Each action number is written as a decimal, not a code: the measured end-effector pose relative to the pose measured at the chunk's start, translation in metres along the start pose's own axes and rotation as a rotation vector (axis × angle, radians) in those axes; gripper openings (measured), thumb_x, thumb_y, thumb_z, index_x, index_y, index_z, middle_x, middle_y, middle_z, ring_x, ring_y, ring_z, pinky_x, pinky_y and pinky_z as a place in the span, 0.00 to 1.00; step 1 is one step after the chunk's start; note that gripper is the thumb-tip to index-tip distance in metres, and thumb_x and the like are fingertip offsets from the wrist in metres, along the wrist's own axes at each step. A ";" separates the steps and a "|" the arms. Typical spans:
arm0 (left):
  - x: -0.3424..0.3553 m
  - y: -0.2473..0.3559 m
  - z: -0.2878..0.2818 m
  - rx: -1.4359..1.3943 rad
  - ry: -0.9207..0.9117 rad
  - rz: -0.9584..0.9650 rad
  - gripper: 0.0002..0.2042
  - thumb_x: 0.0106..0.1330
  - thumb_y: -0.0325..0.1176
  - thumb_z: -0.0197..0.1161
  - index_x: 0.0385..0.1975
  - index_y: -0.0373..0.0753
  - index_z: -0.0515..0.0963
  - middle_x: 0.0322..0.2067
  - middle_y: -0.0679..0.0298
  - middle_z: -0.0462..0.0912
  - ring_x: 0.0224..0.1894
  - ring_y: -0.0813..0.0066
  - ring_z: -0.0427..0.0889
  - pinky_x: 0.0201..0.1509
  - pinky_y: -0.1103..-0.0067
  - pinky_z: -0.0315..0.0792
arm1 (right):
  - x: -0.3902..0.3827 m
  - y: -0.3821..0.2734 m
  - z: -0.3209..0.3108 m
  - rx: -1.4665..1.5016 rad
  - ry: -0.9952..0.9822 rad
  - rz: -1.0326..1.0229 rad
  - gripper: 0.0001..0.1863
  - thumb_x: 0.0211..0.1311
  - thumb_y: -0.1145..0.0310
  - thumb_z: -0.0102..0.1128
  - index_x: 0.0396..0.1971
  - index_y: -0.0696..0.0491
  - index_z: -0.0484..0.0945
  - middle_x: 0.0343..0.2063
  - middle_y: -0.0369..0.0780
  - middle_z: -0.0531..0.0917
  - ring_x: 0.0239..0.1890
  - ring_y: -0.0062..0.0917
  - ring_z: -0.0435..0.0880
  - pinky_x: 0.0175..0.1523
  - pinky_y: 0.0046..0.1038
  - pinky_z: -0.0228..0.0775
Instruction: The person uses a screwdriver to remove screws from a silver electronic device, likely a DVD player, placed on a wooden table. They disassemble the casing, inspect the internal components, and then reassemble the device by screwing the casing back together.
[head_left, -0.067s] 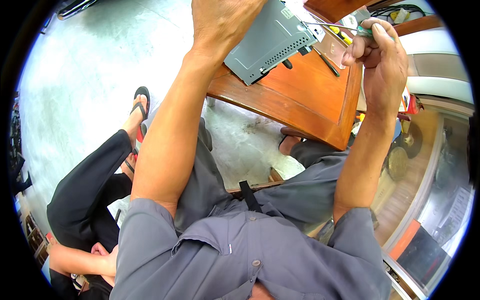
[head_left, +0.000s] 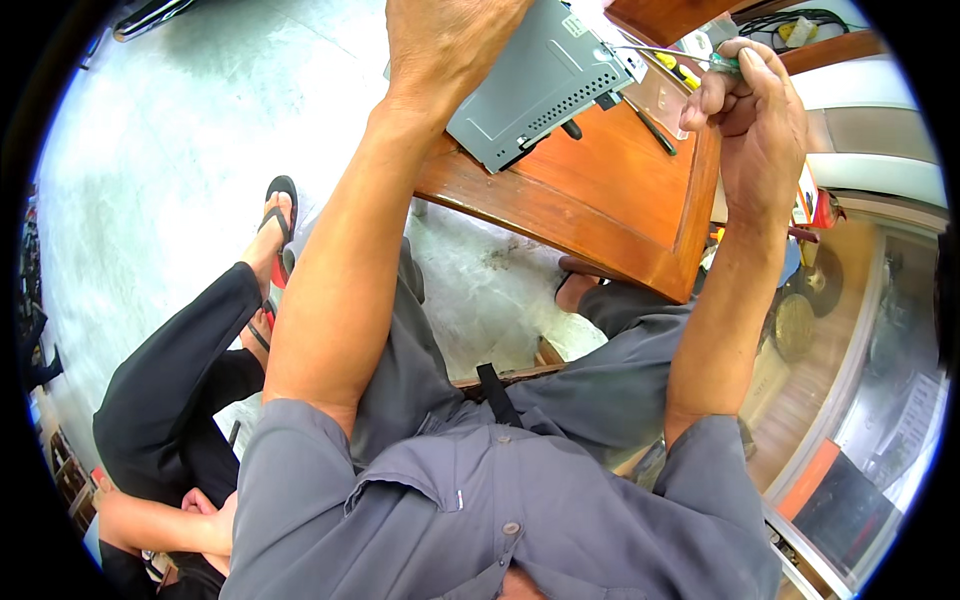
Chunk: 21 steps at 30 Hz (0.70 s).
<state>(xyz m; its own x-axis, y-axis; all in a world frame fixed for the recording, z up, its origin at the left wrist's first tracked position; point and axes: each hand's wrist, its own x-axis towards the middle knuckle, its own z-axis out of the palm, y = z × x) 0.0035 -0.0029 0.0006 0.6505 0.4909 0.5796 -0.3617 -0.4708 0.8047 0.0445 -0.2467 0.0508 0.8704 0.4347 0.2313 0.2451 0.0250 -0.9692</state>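
A grey metal-cased electronic unit (head_left: 535, 85), box-shaped with rows of small holes along one edge, sits tilted over the far left part of the wooden table (head_left: 640, 190). My left hand (head_left: 450, 45) lies against the unit's left side and grips it; the fingertips are cut off by the picture's top edge. My right hand (head_left: 750, 95) is closed round the green handle of a screwdriver (head_left: 728, 65). The thin shaft points left, and its tip is at the unit's right edge. Whether the tip sits in a screw is too small to tell.
A black pen-like tool (head_left: 652, 128) lies on the table beside yellow-handled tools (head_left: 680, 70). Coiled black cables (head_left: 800, 20) are at the far right. A glass-fronted cabinet (head_left: 880, 400) stands on my right. Another person's black-trousered leg (head_left: 180, 350) is at my left.
My right hand and the screwdriver have shifted very slightly to the left. The unit and my left hand look almost the same.
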 end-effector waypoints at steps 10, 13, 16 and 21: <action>0.000 -0.008 0.015 0.088 -0.197 0.099 0.14 0.72 0.41 0.65 0.42 0.36 0.86 0.34 0.50 0.80 0.40 0.54 0.79 0.46 0.65 0.72 | 0.004 0.016 -0.013 0.050 0.068 0.026 0.14 0.78 0.64 0.48 0.44 0.59 0.77 0.22 0.39 0.80 0.24 0.26 0.83 0.34 0.27 0.79; 0.001 -0.012 0.024 0.091 -0.170 0.152 0.12 0.71 0.39 0.64 0.40 0.35 0.86 0.33 0.49 0.79 0.39 0.52 0.78 0.45 0.64 0.71 | 0.004 0.019 -0.016 0.057 0.068 0.016 0.14 0.78 0.64 0.48 0.45 0.60 0.77 0.22 0.40 0.81 0.24 0.26 0.83 0.34 0.27 0.79; -0.002 -0.014 0.031 0.104 -0.138 0.165 0.11 0.71 0.38 0.65 0.39 0.36 0.85 0.34 0.49 0.79 0.39 0.52 0.78 0.45 0.63 0.72 | 0.003 0.021 -0.019 0.043 0.096 0.023 0.15 0.78 0.64 0.48 0.45 0.61 0.76 0.22 0.41 0.81 0.24 0.27 0.84 0.34 0.28 0.79; -0.004 -0.006 0.035 0.190 -0.135 0.173 0.11 0.70 0.37 0.66 0.40 0.36 0.86 0.36 0.49 0.79 0.40 0.52 0.79 0.44 0.62 0.73 | 0.000 0.021 -0.025 0.007 0.095 0.032 0.15 0.78 0.64 0.48 0.46 0.61 0.76 0.22 0.42 0.82 0.24 0.27 0.84 0.34 0.28 0.79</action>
<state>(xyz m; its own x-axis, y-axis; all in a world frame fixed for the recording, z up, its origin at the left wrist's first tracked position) 0.0261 -0.0278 -0.0111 0.6780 0.2951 0.6732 -0.3514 -0.6742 0.6495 0.0604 -0.2690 0.0321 0.9143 0.3481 0.2073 0.2141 0.0191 -0.9766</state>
